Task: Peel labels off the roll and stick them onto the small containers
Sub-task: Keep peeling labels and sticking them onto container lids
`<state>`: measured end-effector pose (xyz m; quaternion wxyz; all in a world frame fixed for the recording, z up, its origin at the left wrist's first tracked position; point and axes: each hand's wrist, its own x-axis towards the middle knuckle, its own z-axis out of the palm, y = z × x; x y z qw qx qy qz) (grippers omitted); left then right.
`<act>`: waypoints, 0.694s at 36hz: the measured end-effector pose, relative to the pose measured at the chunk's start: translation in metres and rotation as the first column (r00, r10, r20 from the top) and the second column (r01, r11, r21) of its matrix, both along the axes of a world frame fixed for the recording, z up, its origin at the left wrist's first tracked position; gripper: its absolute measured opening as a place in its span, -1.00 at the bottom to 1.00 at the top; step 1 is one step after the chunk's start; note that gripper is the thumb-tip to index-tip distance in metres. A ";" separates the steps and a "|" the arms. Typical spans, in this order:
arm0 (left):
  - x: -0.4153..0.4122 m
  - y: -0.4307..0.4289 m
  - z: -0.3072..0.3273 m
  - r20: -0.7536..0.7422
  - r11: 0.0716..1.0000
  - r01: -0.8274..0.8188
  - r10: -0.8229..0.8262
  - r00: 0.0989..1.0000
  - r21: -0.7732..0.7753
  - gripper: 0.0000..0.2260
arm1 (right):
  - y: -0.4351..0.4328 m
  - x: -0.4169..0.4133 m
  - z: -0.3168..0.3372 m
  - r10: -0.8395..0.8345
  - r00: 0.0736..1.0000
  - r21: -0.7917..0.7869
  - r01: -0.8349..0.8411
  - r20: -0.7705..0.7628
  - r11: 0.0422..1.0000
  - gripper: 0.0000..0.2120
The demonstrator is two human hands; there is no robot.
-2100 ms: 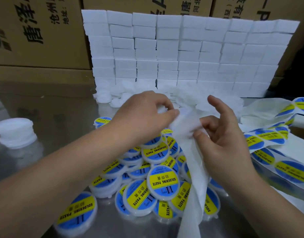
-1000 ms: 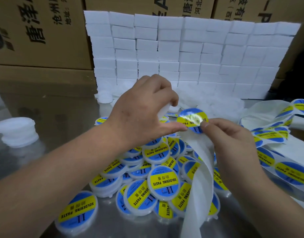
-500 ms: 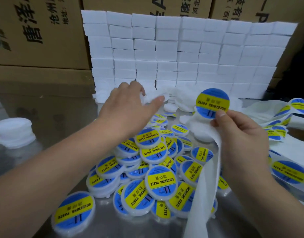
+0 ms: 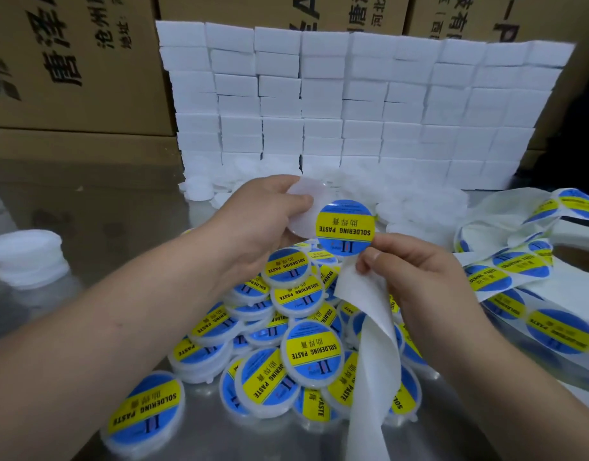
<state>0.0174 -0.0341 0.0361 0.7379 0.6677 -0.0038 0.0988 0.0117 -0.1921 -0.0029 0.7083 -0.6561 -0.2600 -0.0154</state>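
Observation:
My left hand (image 4: 256, 217) grips a plain white round container (image 4: 303, 207) above the pile, thumb over its top. My right hand (image 4: 416, 271) pinches the lower edge of a round blue and yellow "SOLDERING PASTE" label (image 4: 345, 227), which overlaps the container's right side. The same hand holds the white backing strip (image 4: 369, 331) that hangs down toward me. Several labelled containers (image 4: 311, 349) lie heaped on the steel table (image 4: 87, 211). The label strip (image 4: 526, 271) with unpeeled labels trails off to the right.
A wall of stacked white blocks (image 4: 353, 104) stands at the back, with loose unlabelled white containers (image 4: 200, 191) at its foot. A stack of white lids (image 4: 27, 254) stands at the left. Cardboard boxes (image 4: 70, 61) line the rear.
My left hand reached into the white pile, picked up a bare container and drew it back. My right hand brought the peeled label down and left against it.

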 end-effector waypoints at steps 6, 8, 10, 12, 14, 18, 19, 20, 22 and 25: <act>-0.006 -0.005 -0.001 -0.014 0.986 0.135 -0.137 0.990 -0.102 -0.73 | -0.002 0.005 -0.005 -0.059 0.998 -0.058 0.060 0.025 0.997 -0.63; -0.008 -0.006 -0.002 -0.016 0.982 0.170 -0.172 0.985 -0.088 -0.73 | -0.002 0.004 -0.005 -0.085 0.996 -0.064 0.087 0.036 0.994 -0.64; -0.009 -0.008 -0.003 -0.011 0.976 0.202 -0.203 0.979 -0.079 -0.73 | -0.002 0.004 -0.005 -0.093 0.995 -0.063 0.095 0.033 0.993 -0.64; -0.010 -0.009 -0.003 0.005 0.969 0.236 -0.236 0.972 -0.070 -0.73 | -0.002 0.005 -0.006 -0.099 0.995 -0.062 0.100 0.026 0.993 -0.63; -0.011 -0.009 -0.004 0.024 0.964 0.258 -0.257 0.966 -0.063 -0.70 | -0.002 0.005 -0.006 -0.109 0.994 -0.061 0.110 0.017 0.992 -0.63; -0.011 -0.010 -0.005 0.058 0.961 0.273 -0.270 0.961 -0.049 -0.68 | -0.001 0.004 -0.005 -0.145 0.989 -0.079 0.145 0.011 0.986 -0.64; -0.012 -0.010 -0.005 0.063 0.961 0.272 -0.270 0.961 -0.039 -0.68 | -0.001 0.004 -0.005 -0.159 0.987 -0.091 0.160 0.019 0.983 -0.64; -0.012 -0.010 -0.006 0.068 0.963 0.270 -0.268 0.961 -0.024 -0.68 | -0.001 0.004 -0.005 -0.171 0.985 -0.100 0.173 0.026 0.980 -0.64; -0.013 -0.011 -0.006 0.073 0.964 0.266 -0.265 0.961 0.002 -0.69 | -0.001 0.004 -0.005 -0.187 0.982 -0.106 0.189 0.030 0.976 -0.64; -0.014 -0.013 -0.007 0.076 0.967 0.253 -0.255 0.964 0.029 -0.77 | -0.001 0.005 -0.005 -0.196 0.980 -0.105 0.197 0.020 0.975 -0.63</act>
